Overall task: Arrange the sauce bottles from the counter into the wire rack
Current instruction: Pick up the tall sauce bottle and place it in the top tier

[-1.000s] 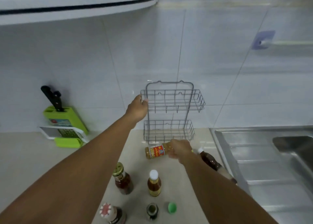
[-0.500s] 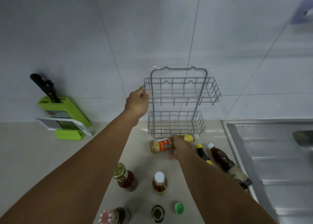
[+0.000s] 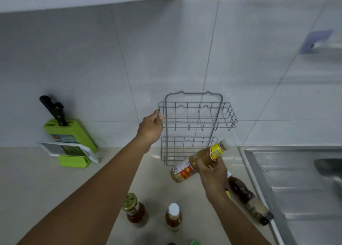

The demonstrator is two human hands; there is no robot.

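Starting at the left of the surface [image 3: 27,180], we see a green knife block [image 3: 74,135] with a grater [image 3: 68,150] leaning on it at the back edge by the wall; neither belongs to our task. Moving right, our left hand [image 3: 150,129] has its grip clenched on the left end of the wire rack [image 3: 196,126], on the upper basket's corner wire, and we judge it is steadying the rack, which stands at the back edge against the tiles. Both baskets look empty, so no bottle is stored yet. Toward the front edge stand a gold-lidded jar [image 3: 136,209] and, just right of it, a white-capped bottle [image 3: 173,217], both upright and untouched; a green cap [image 3: 194,242] peeks in at the very front edge. Further right, our right hand [image 3: 211,172] has its grip wrapped round the middle of the yellow sauce bottle [image 3: 196,163], held tilted above the surface with its cap up toward the lower basket's right end, close in front of the rack but not inside it. Right of that, a dark bottle [image 3: 248,198] lies on its side along the right edge beside the sink [image 3: 296,189]. We judge the task barely begun: the first bottle is on its way, and at least four remain.
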